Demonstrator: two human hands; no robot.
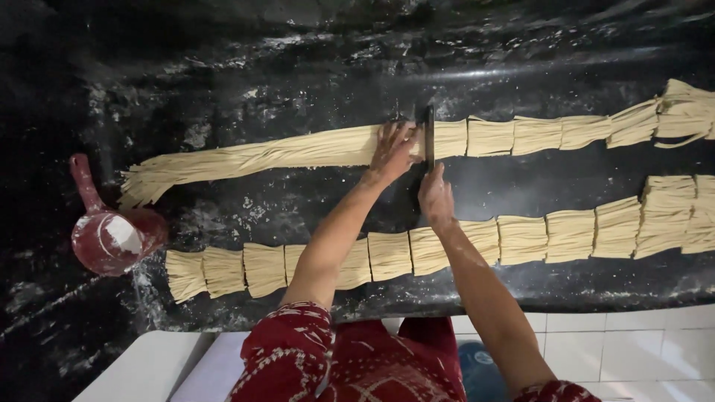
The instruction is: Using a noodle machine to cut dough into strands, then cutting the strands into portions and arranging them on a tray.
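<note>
The left hand lies flat, pinning the noodle rope steady, while the right hand grips the knife across it on the worktop.

- The left hand presses flat on the far strip of noodle strands.
- The right hand grips a dark blade standing across that strip, just beside the left hand.
- A near row of cut bundles lies on the black floured worktop.
- A red scoop holding flour sits at the left.
</note>
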